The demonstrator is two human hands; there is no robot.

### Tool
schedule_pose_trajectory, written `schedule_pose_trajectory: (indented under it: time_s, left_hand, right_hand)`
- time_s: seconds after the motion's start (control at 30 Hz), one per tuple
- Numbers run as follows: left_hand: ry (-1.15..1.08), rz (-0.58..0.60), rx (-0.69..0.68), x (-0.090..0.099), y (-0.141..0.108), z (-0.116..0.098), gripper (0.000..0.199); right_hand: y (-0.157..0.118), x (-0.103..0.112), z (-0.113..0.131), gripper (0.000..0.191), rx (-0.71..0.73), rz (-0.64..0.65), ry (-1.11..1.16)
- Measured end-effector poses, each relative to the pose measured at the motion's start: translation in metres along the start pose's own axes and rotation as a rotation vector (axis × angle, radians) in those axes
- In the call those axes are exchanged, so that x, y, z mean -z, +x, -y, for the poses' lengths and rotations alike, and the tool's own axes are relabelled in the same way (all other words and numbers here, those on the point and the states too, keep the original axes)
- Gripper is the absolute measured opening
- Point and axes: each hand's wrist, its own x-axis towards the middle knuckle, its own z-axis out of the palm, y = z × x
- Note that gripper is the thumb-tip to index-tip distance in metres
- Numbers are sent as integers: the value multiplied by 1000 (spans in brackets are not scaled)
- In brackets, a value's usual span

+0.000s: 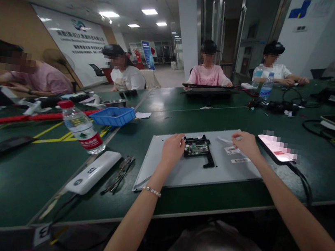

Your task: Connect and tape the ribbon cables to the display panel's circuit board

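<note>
A flat grey panel [167,171] lies on the table in front of me. On it sits a black plastic bracket [210,160] around a green circuit board [198,147]. My left hand [173,148] is at the left edge of the bracket, its fingers curled together; what they hold, if anything, is hidden. Over the panel's right side, my right hand [246,145] has thumb and fingers pinched at the end of a thin white strip [224,141]. Just below that strip are white labels [240,160] on the panel.
Left of the panel are folded glasses [119,175], a white power bank [94,173], a water bottle [82,130] and a blue tray [114,116]. A lit phone [276,149] with a cable lies at right. Several people sit around the green table [163,110].
</note>
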Motion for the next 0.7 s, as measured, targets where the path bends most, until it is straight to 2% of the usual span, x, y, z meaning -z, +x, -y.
schedule_pose_trajectory:
  time_s: [0.2,0.47,0.6,0.7]
  left_hand:
    - [25,15,61,-4,0,3,31]
    - [12,5,87,-9,2,8,27]
    - [30,4,93,-8,2,8,21]
    - [39,-3,93,-7,1,8,17]
  right_hand:
    - [0,0,-3,22,49,68,-181]
    - [2,0,-3,27,161,18,-326]
    - [4,-5,-10,27,261,100,-337]
    - [4,-8,-13,29,259,187,-352]
